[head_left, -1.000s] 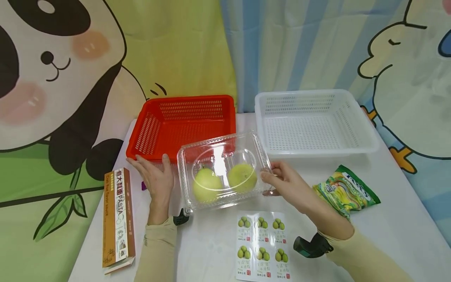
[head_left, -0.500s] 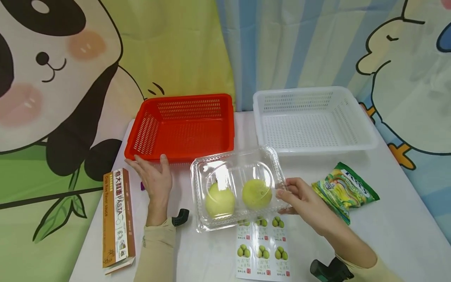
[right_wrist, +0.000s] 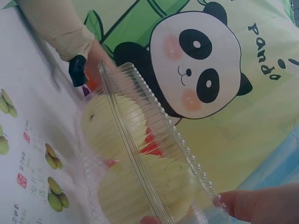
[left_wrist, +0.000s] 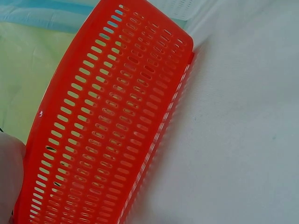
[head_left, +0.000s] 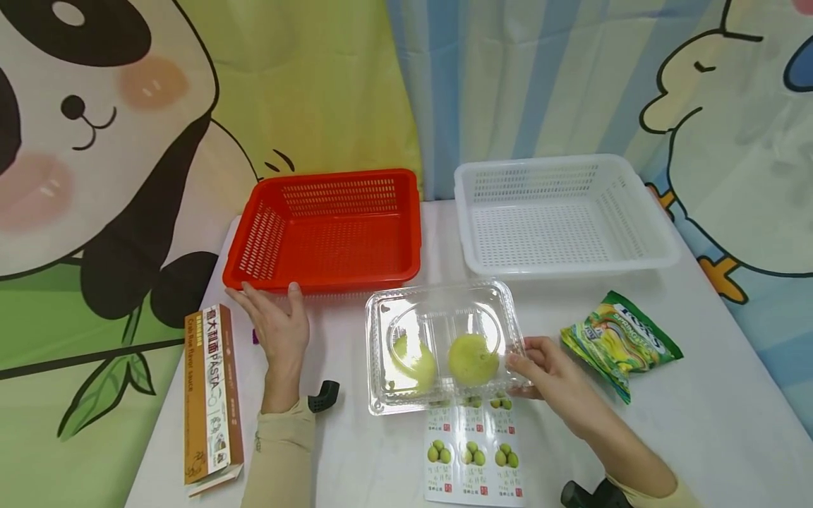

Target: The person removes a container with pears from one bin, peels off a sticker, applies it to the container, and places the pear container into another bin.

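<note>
My right hand (head_left: 549, 374) grips the right end of a clear plastic clamshell box (head_left: 444, 300), thumb on top. Two round yellow-green fruits (head_left: 473, 360) lie inside it, seen large through the ridged plastic in the right wrist view. The box overlaps the upper edge of a sheet of fruit stickers (head_left: 473, 480) on the white table. My left hand (head_left: 282, 335) is spread with straight fingers, its fingertips right at the front of a red plastic basket (head_left: 324, 279). In the left wrist view, the slotted wall of that basket (left_wrist: 107, 112) fills much of the frame.
A white basket (head_left: 571, 268) stands at the back right. In front of it lies a green and yellow snack bag (head_left: 625, 342). A pasta box (head_left: 212, 395) lies at the left table edge. Patterned cloth (head_left: 311, 77) hangs behind the table.
My right hand has brought the clamshell box right and towards me, away from the red basket, over the top of the sticker sheet. It sits less slanted. My left hand has stayed put.
</note>
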Motion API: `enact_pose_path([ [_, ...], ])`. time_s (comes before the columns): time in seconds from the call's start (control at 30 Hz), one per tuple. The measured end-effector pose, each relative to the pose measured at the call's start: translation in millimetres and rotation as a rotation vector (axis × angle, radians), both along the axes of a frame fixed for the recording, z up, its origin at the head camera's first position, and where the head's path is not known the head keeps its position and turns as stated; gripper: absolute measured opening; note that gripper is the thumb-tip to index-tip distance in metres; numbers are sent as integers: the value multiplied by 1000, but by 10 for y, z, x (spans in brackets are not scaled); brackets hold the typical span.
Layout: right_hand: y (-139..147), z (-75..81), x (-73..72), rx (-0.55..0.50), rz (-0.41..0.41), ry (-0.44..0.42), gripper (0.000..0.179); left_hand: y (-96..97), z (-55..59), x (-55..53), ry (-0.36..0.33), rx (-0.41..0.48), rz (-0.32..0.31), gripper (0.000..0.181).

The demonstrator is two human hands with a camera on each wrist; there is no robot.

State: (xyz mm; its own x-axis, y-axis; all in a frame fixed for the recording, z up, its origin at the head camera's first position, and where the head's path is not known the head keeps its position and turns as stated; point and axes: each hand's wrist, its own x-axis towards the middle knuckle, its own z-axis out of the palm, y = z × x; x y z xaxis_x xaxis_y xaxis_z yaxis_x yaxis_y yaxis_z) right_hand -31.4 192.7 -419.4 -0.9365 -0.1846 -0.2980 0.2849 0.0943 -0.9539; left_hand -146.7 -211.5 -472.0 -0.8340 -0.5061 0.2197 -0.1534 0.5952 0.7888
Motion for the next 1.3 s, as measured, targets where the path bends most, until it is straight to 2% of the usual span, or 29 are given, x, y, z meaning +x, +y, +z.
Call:
enact_pose_path([
  [0.4, 15, -162, -41, 9, -84, -31, 52, -5, -3, 1, 16, -11, -10, 97],
  [0.77, 10, -219, -94, 7, -107, -63, 56, -17, -19, -19, 80, -21, -33, 94],
  [1.0, -13, -257, -132, 40, -118, -78, 55, -26, -15, -4, 57, -23, -31, 93],
  [1.3, -14, -255, -168, 69, -101, -99, 58, -47, 19, 35, -26, -45, -26, 92],
])
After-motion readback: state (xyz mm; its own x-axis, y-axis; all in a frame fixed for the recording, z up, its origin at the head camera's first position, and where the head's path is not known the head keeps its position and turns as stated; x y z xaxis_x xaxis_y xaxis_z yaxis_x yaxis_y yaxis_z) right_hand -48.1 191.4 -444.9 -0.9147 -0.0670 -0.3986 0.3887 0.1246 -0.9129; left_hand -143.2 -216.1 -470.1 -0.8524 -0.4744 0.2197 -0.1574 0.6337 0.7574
